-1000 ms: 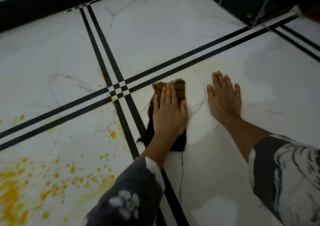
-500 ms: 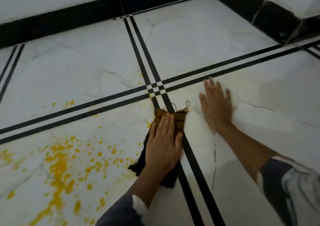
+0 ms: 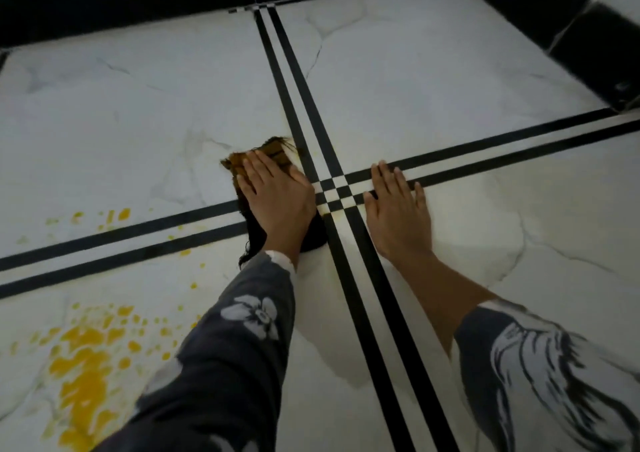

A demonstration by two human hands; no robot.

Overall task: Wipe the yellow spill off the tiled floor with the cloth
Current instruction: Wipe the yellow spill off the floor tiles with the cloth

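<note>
My left hand point(image 3: 275, 195) lies flat, pressing down on a dark cloth point(image 3: 268, 152) whose far end is brown-yellow and frayed. The cloth sits on the white tiled floor point(image 3: 433, 70) just left of the crossing of the black stripes, across the near horizontal stripes. My right hand point(image 3: 398, 211) rests flat on the floor, fingers spread, to the right of that crossing, holding nothing. The yellow spill point(image 3: 83, 379) spreads over the tile at the lower left, with scattered drops point(image 3: 114, 215) reaching up to the horizontal stripes. Most of the cloth is hidden under my hand.
Paired black stripes point(image 3: 298, 105) cross the floor in both directions. A black skirting point(image 3: 121, 4) runs along the far wall and a black step or plinth point(image 3: 595, 43) stands at the upper right. Patterned dark sleeves cover both forearms.
My left hand has pushed the cloth forward and to the left, across the vertical stripes onto the far left tile. The view has shifted; my right hand stays flat on the floor.
</note>
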